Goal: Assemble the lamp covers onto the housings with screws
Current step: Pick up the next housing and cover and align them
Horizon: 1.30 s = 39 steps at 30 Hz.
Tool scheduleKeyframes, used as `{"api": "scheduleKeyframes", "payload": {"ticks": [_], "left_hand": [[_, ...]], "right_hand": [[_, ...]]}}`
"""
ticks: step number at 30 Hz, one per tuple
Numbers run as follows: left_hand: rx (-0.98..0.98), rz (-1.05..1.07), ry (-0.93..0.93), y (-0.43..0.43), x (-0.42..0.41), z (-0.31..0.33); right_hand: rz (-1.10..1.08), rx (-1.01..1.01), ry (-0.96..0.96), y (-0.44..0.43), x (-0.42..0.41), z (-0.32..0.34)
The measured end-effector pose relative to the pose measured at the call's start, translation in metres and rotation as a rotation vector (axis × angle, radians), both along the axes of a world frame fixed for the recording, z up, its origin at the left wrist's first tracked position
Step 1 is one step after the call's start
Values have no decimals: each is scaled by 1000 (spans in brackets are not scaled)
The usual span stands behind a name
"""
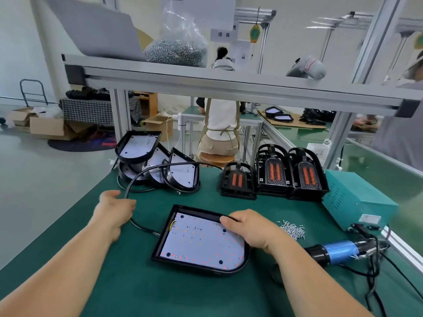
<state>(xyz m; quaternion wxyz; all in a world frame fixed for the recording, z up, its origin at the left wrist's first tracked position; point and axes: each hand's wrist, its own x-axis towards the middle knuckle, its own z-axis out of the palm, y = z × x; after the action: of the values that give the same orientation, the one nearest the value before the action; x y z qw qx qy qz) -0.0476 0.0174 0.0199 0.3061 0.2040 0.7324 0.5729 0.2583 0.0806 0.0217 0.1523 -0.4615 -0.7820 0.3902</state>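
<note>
Flat on counter (114,282), housing (199,241) with right grip (251,232) clamped on its rim, left grip (114,209) closed round cable (142,227). Risks yanking cable taut, skewing housing, scattering screws (293,229) nearby.

A white hanging sign (223,35) behind the shelf reads 组装; the label (369,219) on the teal power box (359,202) is too small to read.

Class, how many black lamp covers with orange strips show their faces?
3: left cover, middle cover, right cover beside the teal metal box. More lie stacked beneath, partly hidden.
</note>
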Motion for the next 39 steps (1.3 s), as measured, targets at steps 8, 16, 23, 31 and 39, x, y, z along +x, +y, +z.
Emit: {"api": "scheduleKeyframes", "payload": {"ticks": [8, 16, 23, 31, 39], "left_hand": [[-27, -318, 260, -35, 69, -7], [67, -590, -35, -15, 89, -12], [166, -588, -51, -16, 98, -14], [238, -499, -15, -19, 99, -15], [298, -374, -244, -16, 100, -10]], "right_hand": [[26, 112, -172, -4, 1, -2], [-38, 171, -273, 5, 5, 11], [-241, 70, -155, 36, 6, 30], [-255, 408, -380, 105, -27, 24], [-219, 380, -561, 122, -40, -2]]}}
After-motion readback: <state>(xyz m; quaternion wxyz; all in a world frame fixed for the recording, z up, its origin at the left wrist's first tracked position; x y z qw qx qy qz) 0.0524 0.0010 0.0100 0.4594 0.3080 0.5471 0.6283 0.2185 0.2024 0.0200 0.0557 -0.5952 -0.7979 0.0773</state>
